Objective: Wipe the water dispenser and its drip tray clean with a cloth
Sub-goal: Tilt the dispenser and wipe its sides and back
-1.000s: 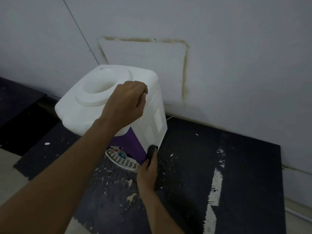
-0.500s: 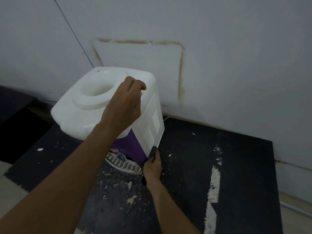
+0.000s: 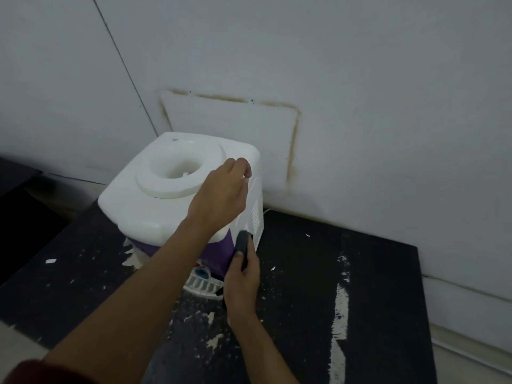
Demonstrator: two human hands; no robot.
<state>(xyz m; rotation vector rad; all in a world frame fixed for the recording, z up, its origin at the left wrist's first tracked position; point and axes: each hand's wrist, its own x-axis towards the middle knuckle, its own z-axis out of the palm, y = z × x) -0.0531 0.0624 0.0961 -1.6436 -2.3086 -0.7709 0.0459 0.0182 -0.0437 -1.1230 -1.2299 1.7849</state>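
A white water dispenser with a purple front stands on a dark counter against the wall. My left hand rests on its top right corner, fingers curled over the edge. My right hand holds a dark cloth against the lower right front corner of the dispenser. The white slatted drip tray sticks out at the base, partly hidden behind my arms. A blue tap shows just above the tray.
The dark counter is scuffed, with white paint flecks and a long white streak to the right. A grey wall with a brown-stained rectangle stands close behind. A thin white cable runs behind the dispenser.
The view shifted, so the dispenser sits more centred. My right hand with the cloth has slid a little up the dispenser's lower right corner. My left hand stays on top.
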